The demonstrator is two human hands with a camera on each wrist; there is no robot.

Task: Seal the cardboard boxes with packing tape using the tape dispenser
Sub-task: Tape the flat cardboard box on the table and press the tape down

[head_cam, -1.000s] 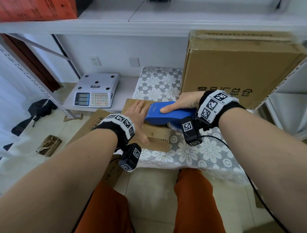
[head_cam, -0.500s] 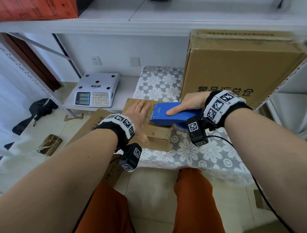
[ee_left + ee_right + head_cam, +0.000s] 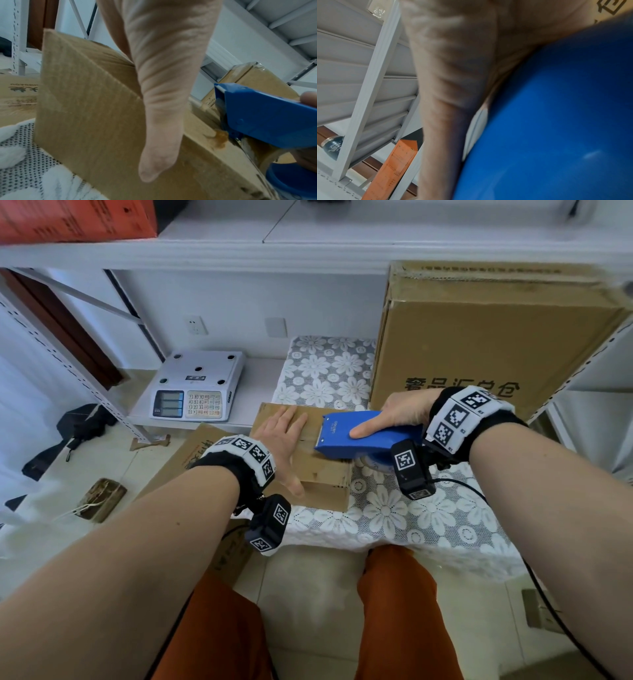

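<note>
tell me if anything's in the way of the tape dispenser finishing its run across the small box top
Nothing visible blocks it. The tape dispenser sits near the small box's right edge, gripped by the right hand; the left hand lies flat on the opposite side.

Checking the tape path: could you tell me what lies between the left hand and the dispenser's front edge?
Only bare box top, in the head view.

The small box [image 3: 322, 470] was plain brown corrugated cardboard, matt and faintly ribbed. The tape dispenser [image 3: 363, 436] was smooth blue plastic with a slight sheen. A white lace cloth [image 3: 394, 511] with a flower pattern, perforated in its weave, covered the desk. The large box [image 3: 479, 344] behind was matt cardboard with glossy clear tape along its edges. The shelf frame [image 3: 274, 44] was grey painted metal.
</note>
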